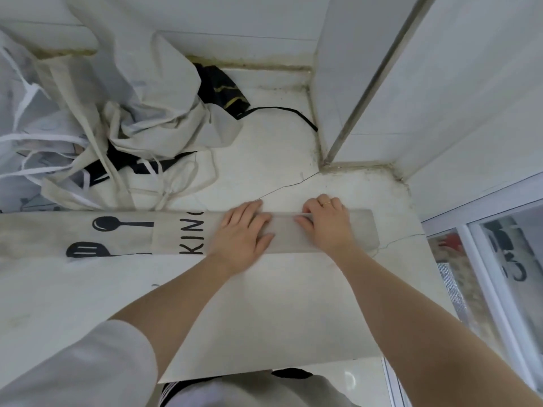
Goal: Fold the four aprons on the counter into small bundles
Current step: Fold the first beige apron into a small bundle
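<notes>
Nearest the viewer, a pale, worn stone counter (264,312) is seen with two bare forearms reaching forward across it. Just beyond, a beige cotton apron printed with black utensil shapes and lettering (123,233) is laid as a long, narrow strip running left to right, already folded lengthwise — so the step in hand is judged to be the shortening of this first strip into a bundle. The left hand (239,233) is laid flat on the strip, its fingers straight and spread, pressing the cloth down and gripping nothing. The right hand (326,223) is set just beside it toward the strip's right end, its fingers (307,220) curled at the far edge of the fabric; whether the edge is actually pinched cannot be told, as the hand is slightly blurred. The cloth lies directly beneath both palms, with its right end extending past the right hand. The next move is judged to call for that free end to be lifted and brought over leftward while the left hand holds the strip steady. Farther back, a crumpled heap of cream, white and black aprons with loose ties (111,118) is left against the white tiled wall (235,16) — apparently not yet folded.
</notes>
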Available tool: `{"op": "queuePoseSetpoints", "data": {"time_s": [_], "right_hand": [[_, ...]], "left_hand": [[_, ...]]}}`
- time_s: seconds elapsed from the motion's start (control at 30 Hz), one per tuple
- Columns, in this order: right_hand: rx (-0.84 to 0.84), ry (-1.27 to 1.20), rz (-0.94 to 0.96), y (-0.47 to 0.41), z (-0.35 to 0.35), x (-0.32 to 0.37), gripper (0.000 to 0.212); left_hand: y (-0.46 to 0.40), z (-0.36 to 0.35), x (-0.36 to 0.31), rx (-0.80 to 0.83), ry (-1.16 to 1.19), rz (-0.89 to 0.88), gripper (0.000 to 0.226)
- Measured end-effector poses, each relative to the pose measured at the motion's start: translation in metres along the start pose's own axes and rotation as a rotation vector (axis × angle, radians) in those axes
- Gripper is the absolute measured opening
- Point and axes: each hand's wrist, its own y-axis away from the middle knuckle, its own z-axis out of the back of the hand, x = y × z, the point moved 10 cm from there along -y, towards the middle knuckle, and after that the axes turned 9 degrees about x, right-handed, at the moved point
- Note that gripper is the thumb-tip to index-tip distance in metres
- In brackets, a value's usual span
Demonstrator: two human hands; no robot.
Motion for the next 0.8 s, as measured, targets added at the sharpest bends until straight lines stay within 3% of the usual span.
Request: {"op": "queuePoseSetpoints", "data": {"time_s": [0.2,0.37,0.43,0.53,0.7,0.8], "right_hand": [[-0.013,0.012,-0.252,0.024,0.017,-0.102,0.029],[-0.036,-0.048,-0.306,0.027,0.016,-0.113,0.034],[-0.069,-0.062,-0.298,0.027,0.019,-0.111,0.035],[-0.035,-0.005,-0.282,0.026,0.02,-0.11,0.038],[0.177,-0.047,-0.31,0.017,0.017,-0.119,0.042],[0.241,-0.3,-0.364,0.02,0.017,-0.12,0.026]], "left_hand": [[-0.005,0.007,-0.012,-0.082,-0.143,-0.045,0.04],[-0.032,0.01,-0.064,-0.053,-0.257,-0.143,0.03],[-0.047,0.002,-0.096,0.062,-0.182,-0.192,0.027],[-0.062,-0.021,-0.109,0.353,-0.067,-0.026,0.049],[-0.071,-0.02,-0.107,0.444,-0.052,0.028,0.07],[-0.071,-0.022,-0.107,0.498,-0.024,0.032,0.073]]}}
